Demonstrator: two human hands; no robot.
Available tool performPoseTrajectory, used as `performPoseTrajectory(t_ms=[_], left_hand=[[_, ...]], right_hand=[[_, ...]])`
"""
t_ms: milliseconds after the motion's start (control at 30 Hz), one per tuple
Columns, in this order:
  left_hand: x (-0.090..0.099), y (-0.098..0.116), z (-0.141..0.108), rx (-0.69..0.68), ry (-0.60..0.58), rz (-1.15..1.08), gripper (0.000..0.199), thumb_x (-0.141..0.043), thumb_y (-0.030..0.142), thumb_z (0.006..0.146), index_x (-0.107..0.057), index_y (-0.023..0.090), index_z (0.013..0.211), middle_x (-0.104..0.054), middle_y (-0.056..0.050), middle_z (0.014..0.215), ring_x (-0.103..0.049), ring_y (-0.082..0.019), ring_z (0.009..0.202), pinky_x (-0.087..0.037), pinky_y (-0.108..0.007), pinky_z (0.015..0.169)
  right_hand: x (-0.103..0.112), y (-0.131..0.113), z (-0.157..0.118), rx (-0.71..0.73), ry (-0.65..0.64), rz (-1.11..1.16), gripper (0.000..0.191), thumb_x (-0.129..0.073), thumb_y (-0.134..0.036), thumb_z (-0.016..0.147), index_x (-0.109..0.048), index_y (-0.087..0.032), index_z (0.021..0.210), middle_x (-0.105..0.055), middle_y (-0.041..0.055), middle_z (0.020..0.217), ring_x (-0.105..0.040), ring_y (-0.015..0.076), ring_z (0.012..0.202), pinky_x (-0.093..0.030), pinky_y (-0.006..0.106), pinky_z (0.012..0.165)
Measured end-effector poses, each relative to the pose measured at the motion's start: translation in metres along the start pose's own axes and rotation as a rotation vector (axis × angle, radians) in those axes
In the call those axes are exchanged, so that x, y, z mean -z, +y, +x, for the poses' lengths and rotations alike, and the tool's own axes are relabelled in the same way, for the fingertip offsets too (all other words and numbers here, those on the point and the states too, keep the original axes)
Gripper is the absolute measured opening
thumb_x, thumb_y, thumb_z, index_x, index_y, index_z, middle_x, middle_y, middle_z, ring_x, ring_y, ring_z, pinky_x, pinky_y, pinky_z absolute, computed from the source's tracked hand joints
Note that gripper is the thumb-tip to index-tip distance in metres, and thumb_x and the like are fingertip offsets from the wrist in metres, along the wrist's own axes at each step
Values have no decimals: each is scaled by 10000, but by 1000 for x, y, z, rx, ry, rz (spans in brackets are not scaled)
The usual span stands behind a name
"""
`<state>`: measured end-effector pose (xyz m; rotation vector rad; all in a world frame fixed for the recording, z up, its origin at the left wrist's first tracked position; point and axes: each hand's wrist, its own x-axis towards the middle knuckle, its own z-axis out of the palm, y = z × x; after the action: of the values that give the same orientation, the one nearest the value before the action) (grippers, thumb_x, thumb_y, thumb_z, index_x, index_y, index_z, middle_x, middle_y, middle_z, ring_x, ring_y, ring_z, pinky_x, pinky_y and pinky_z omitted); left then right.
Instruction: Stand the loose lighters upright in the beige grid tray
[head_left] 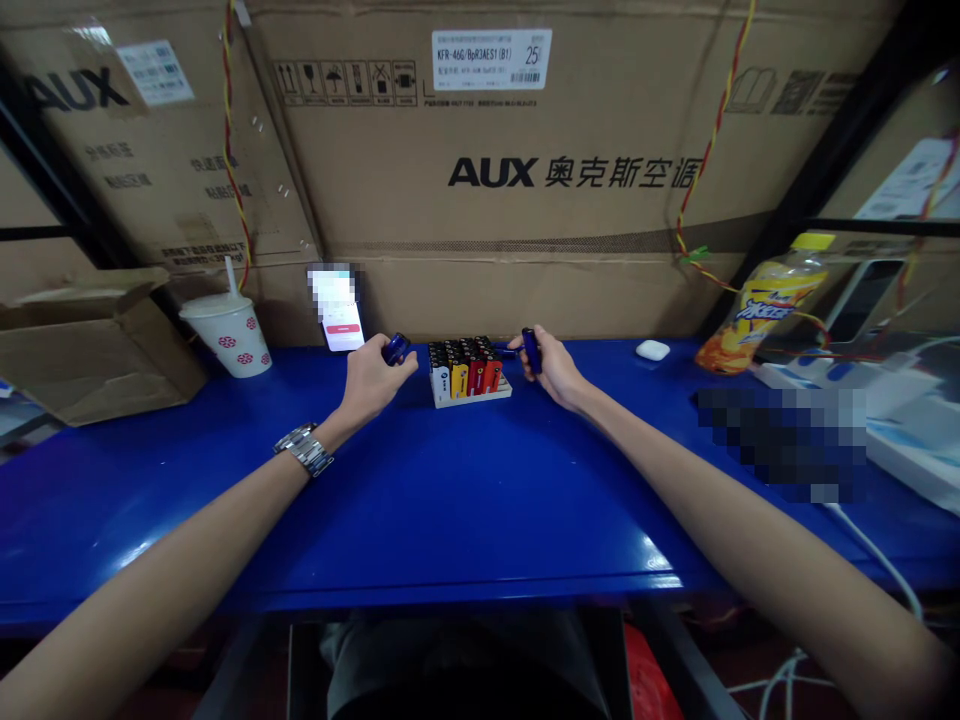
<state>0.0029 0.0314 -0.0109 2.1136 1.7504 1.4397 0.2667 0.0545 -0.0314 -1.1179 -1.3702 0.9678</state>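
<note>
A pale tray [474,399] stands on the blue table [450,500], holding rows of upright cylinders like lighters or batteries [466,375] in white, yellow, red and orange. To its left, my left hand [373,380] is closed on a dark blue cylinder [396,348]. My right hand [551,368], on the tray's other side, has its fingers round a dark blue cylinder [531,350]. Another thin dark blue piece [505,351] lies between the tray's back right corner and my right fingertips; whether they touch it is unclear.
A lit phone [339,310] leans on the large cardboard box [600,250]. At the left are a paper cup with a straw [231,335] and an open carton [112,350]. Rightward are a white case [652,350], a drink bottle [761,310], a blurred dark object [780,435] and a cable [874,555].
</note>
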Motion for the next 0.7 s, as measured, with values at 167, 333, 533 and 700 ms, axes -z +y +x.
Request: performPoseTrajectory(t_ms=[167,333,533,700], left_hand=[[-1,0,0,-7,-15,4,273,-611,355,711,-415,200,604,-486,13,565,-394,-111,531,-297,-278,511],[-1,1,-1,-12,-34,-9,250,-615,334,715,-434,193,617,-517,8,585,-426,-114,547,-318,-274,530],[-1,2,-2,-26,-43,1,239,-617,326,720,-439,191,634,-513,6,592,-430,-117,549,-323,-280,533],[-1,7,-5,-85,-22,1,247,-602,328,734,-419,195,633,-487,19,568,-403,-105,529,-306,-260,503]], right_hand=[[0,8,4,255,29,-243,326,-550,-495,786,-608,-175,797,-462,-28,644,-396,114,602,-341,243,559],[0,11,7,301,64,-283,348,-549,-476,787,-658,-149,839,-425,-45,569,-370,109,554,-321,255,560],[-6,16,9,324,-33,-263,269,-482,-395,837,-607,-160,877,-600,26,733,-541,152,693,-430,284,662],[-4,12,12,385,-98,-563,228,-423,-301,878,-539,-178,726,-579,16,674,-517,146,643,-411,276,648]])
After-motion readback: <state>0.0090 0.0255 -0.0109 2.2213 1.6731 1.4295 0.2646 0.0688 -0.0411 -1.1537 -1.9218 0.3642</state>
